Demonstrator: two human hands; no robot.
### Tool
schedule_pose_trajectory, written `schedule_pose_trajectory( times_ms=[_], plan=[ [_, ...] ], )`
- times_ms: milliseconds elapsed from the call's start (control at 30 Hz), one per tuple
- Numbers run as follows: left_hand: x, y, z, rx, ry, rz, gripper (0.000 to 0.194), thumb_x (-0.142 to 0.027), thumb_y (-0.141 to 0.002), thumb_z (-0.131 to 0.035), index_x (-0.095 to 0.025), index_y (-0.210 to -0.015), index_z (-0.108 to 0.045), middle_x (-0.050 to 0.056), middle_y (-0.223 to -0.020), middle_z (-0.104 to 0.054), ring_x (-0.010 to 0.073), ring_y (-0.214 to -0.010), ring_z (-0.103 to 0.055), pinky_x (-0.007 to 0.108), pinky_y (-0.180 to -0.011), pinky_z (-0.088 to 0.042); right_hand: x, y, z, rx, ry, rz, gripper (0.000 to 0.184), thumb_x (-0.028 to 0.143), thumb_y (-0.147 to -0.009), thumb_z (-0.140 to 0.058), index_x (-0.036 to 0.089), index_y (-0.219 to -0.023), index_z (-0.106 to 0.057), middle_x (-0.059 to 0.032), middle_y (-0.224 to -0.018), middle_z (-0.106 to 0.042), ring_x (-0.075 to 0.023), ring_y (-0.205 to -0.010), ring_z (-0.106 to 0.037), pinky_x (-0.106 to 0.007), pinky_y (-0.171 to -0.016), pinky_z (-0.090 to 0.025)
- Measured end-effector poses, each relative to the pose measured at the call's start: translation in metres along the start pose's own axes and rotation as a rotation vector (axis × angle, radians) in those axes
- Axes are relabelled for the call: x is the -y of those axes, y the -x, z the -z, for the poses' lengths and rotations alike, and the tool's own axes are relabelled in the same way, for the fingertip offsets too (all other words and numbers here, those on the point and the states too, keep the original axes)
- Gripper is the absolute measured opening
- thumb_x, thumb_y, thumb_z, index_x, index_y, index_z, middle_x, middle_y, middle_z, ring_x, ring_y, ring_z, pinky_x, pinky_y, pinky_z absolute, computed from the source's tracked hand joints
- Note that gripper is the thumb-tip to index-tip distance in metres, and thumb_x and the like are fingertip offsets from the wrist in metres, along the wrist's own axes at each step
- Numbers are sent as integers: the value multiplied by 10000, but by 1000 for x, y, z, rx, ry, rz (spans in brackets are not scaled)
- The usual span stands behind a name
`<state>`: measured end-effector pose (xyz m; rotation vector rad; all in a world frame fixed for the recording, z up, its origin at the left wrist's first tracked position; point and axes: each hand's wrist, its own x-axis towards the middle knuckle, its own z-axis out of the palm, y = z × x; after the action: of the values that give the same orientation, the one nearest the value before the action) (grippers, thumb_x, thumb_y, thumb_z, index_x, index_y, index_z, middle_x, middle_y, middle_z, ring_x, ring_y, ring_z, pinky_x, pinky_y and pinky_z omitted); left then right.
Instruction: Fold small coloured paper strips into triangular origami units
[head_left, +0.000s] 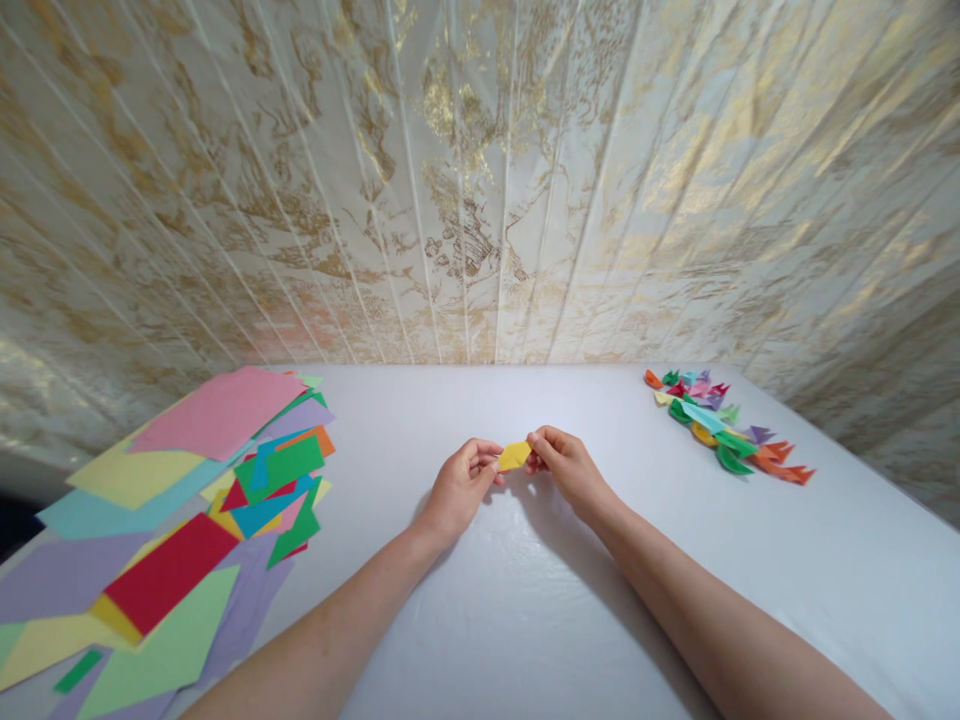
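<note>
Between my two hands is a small folded piece of yellow paper [514, 457], held just above the white table [480, 620]. My left hand [466, 483] pinches its left end between thumb and fingers. At the opposite end, my right hand [564, 462] grips the upper right corner, thumb on top. The paper's visible face is flat and roughly diamond-shaped. Its ends are partly hidden by my fingertips.
Loose coloured paper lies over the left side, with a pink sheet [217, 410], a red sheet [172, 570] and a green piece [285, 468] among it. Several folded paper figures [712, 420] sit at the back right. A gold-patterned curtain [465, 180] hangs behind the table.
</note>
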<state>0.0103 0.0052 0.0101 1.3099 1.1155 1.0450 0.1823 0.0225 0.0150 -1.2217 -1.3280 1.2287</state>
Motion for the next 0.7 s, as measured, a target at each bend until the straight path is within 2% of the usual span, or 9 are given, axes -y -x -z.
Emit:
schedule_pose_trajectory(
  times_ms=[133, 300, 400, 500, 600, 700],
  plan=[
    [-1, 2, 0, 12, 0, -10, 194, -211, -787, -557, -170, -976, -574, 18, -801, -662, 134, -716, -648, 223, -589, -464, -1, -2, 1, -10, 19, 6, 468, 656, -762, -575, 203, -650, -532, -5, -617, -594, -141, -545, -549, -283, -586, -441],
    [2, 3, -2, 42, 38, -43, 290, -248, -807, -590, -171, -1082, -540, 10, -818, -643, 130, -742, -644, 251, -669, -507, 3, 3, 0, 47, 164, 83, 412, 564, -850, -508, 211, -638, -517, 21, -554, -542, -126, -513, -481, -259, -533, -371],
    [5, 3, -3, 26, 20, -50, 293, -246, -786, -625, -171, -1057, -544, 16, -862, -629, 130, -756, -629, 260, -684, -513, 6, 6, -2, 86, 190, 106, 378, 501, -877, -491, 210, -637, -501, 38, -527, -509, -114, -490, -438, -250, -516, -342],
    [5, 1, -1, -71, -71, -117, 207, -186, -778, -611, -186, -971, -538, 16, -913, -619, 141, -841, -621, 279, -768, -502, 8, 7, -4, 102, 139, 96, 333, 478, -872, -517, 202, -685, -526, 42, -549, -520, -109, -495, -450, -244, -517, -351],
    [4, 1, 1, -162, -227, -229, 123, -123, -782, -567, -204, -860, -516, -11, -853, -593, 142, -845, -591, 286, -817, -470, 9, 9, -5, 153, 11, 29, 314, 503, -851, -562, 193, -802, -579, 28, -628, -579, -113, -542, -512, -243, -551, -410],
    [3, 3, 3, -159, -350, -359, 167, -48, -753, -506, -211, -791, -504, -15, -825, -554, 145, -818, -553, 281, -799, -456, 10, 13, -7, 213, -131, -81, 371, 550, -837, -576, 189, -918, -605, 2, -726, -635, -124, -611, -582, -256, -608, -473]
  ],
)
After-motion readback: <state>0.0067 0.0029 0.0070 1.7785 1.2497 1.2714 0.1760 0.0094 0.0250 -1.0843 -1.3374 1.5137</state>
